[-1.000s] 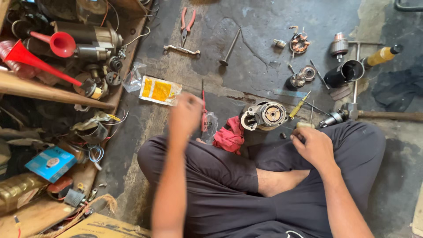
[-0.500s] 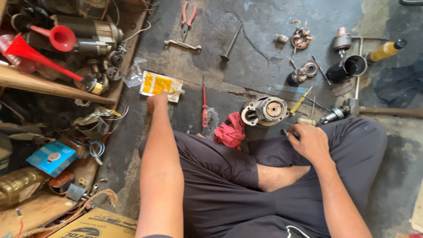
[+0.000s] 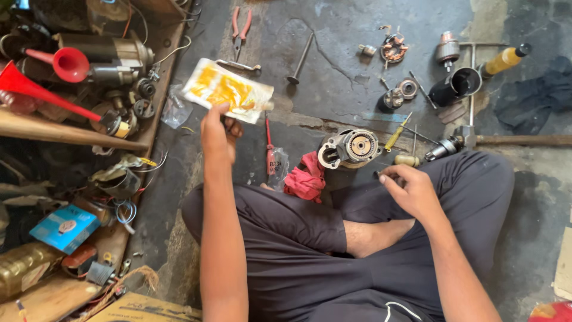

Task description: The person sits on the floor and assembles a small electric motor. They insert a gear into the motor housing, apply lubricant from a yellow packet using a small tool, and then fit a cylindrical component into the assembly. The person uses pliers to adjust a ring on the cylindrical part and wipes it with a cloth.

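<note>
My left hand (image 3: 219, 132) holds up a clear plastic packet with yellow contents (image 3: 227, 90), lifted off the dark floor. On my right knee, my right hand (image 3: 409, 188) pinches a small dark part (image 3: 378, 175) in its fingertips. A round metal motor housing (image 3: 349, 147) stands on the floor between the two hands, with a red rag (image 3: 307, 175) beside it. A red-handled screwdriver (image 3: 269, 145) lies just right of my left forearm. I sit cross-legged in dark trousers.
Left is a wooden shelf edge (image 3: 156, 107) crowded with red funnels (image 3: 67, 63), motor parts, wires and a blue box (image 3: 65, 227). Pliers (image 3: 239, 26), a valve (image 3: 299, 62), small round parts (image 3: 400, 92), a black cup (image 3: 457, 86) and a yellow bottle (image 3: 504, 59) lie on the floor ahead.
My left hand reached forward to the yellow packet on the floor, took hold of it and raised it. My right hand stayed on my knee with barely any movement.
</note>
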